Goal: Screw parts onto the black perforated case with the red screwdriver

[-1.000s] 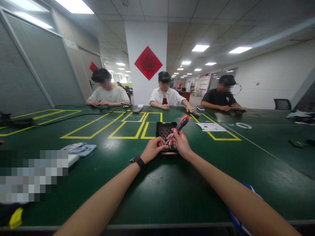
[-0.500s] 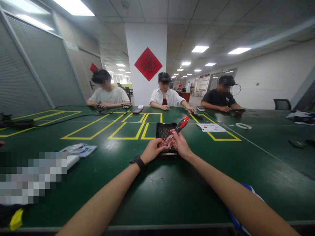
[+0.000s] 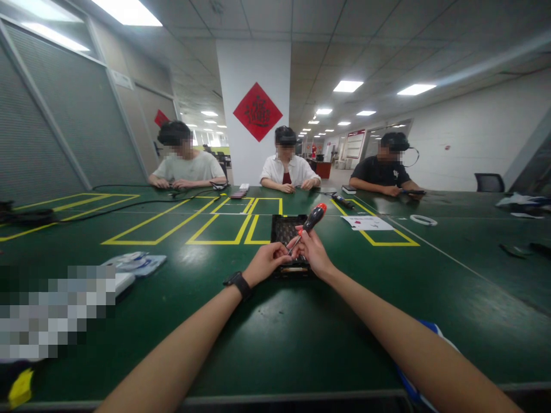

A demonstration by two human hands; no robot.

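A screwdriver [image 3: 315,218] with a black and red handle is held tilted in my right hand [image 3: 313,250], its handle pointing up and away to the right. Its metal shaft runs down to the left, toward the fingertips of my left hand [image 3: 270,263]. The left fingers are pinched together at the shaft's lower end; whatever is between them is too small to make out. Beneath both hands lies an open black case [image 3: 276,227] with a dark patterned inside, partly covered by my fingers.
The green table [image 3: 275,344] bears yellow tape outlines. White-and-blue packets [image 3: 142,264] lie to the left. At the right are a printed sheet [image 3: 367,223], a dark tool [image 3: 343,201] and a white ring [image 3: 423,220]. Three people sit across the table.
The screwdriver handle has rotated in my right hand, showing more black and less red. The person opposite has drawn a hand back from the dark tool. My left hand keeps its pinch.
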